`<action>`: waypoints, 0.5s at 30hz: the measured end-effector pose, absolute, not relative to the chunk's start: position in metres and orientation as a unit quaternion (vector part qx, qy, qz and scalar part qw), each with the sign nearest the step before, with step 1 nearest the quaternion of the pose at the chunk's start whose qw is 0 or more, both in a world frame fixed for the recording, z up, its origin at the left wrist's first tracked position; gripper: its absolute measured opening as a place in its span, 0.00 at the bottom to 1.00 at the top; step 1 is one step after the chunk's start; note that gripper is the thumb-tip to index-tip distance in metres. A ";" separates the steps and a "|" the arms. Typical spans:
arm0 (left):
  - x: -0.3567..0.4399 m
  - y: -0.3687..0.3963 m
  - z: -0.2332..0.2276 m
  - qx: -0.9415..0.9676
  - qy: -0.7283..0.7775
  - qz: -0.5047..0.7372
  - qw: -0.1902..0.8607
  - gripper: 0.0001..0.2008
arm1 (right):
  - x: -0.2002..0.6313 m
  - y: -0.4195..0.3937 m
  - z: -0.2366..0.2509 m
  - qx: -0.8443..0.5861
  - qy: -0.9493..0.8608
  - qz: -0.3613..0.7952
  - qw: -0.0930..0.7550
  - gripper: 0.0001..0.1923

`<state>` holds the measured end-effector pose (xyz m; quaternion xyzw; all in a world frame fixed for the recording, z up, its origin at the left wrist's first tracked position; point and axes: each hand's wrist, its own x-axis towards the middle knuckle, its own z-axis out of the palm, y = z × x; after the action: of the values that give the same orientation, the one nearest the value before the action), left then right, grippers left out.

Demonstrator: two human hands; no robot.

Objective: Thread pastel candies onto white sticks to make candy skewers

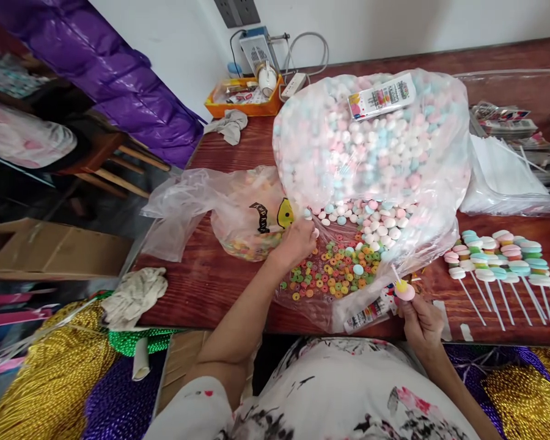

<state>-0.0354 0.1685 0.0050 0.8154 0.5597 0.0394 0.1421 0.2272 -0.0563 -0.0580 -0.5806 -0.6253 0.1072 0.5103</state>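
Observation:
My right hand (422,321) is closed near the table's front edge, pinching a marshmallow skewer: a pale pink marshmallow (406,292) with a yellow candy on it and a white stick pointing up. My left hand (299,239) reaches to the middle, fingers pressed together at the edge of the candy; what they hold, if anything, is hidden. Loose ring candies (332,266) in green, orange and yellow lie on clear plastic just right of it. Behind them, pink, white and blue marshmallows (382,226) spill from a big clear bag (444,153).
Finished-looking marshmallow skewers (508,256) lie in a row at right. A tray (508,208) behind them holds white sticks (504,162). A tied bag of ring candies (242,238) sits at left. An orange box (242,109), cloth (135,296) and glue-like packet (371,315) are around.

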 end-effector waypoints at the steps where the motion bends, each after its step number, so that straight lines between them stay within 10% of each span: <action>1: -0.034 0.162 0.002 0.825 0.552 0.030 0.121 0.08 | 0.227 -0.055 -0.058 -0.580 -0.628 0.107 0.508 0.08; 15: -0.040 0.094 -0.030 0.905 0.304 0.285 0.083 0.09 | 0.226 -0.052 -0.060 -0.578 -0.635 0.085 0.505 0.07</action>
<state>-0.0403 0.0945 -0.0297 0.9050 0.3044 0.2851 0.0833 0.2260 -0.0516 -0.0600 -0.5778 -0.6352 0.0847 0.5054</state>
